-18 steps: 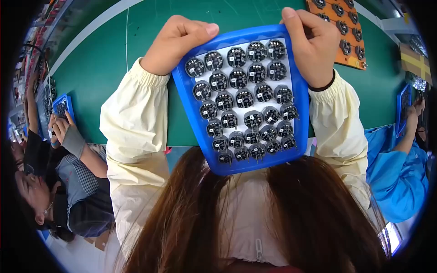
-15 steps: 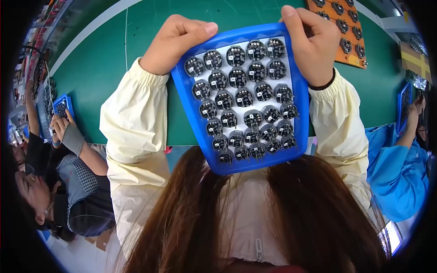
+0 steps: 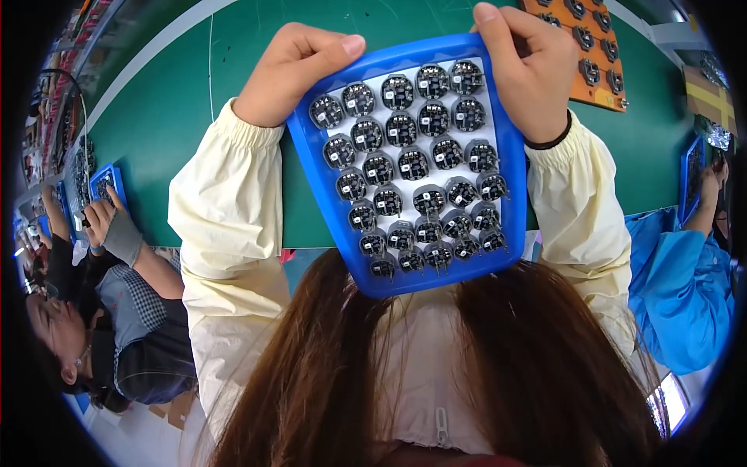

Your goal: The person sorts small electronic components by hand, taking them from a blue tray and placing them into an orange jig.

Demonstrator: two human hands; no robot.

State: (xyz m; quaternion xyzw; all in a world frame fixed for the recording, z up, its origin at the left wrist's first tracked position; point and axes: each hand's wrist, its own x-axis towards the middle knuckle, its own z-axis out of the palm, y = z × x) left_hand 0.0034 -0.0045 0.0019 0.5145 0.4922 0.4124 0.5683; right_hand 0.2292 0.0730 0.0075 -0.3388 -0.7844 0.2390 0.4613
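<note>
Above the green table [image 3: 194, 140], left hand [image 3: 292, 74] and right hand [image 3: 529, 74] both grip a blue tray [image 3: 307, 156] of round black parts [image 3: 412, 163], fingers curled over its far edge.

- The room is bright and evenly lit from overhead; colours come through strong and clean.
- Shadows are soft and faint: only a thin dark band on the green table [image 3: 194, 156] beside the cream sleeve [image 3: 226, 210].
- The blue tray [image 3: 510, 194] and the round dark parts [image 3: 412, 163] in it are sharp, with small glints on the metal.
- A mild sheen lies along the tray's glossy rim.
- The fisheye bends the table's white stripe [image 3: 148, 66] into a curve.
- Black vignette fills the corners, and the people at both sides look stretched and softer.
</note>
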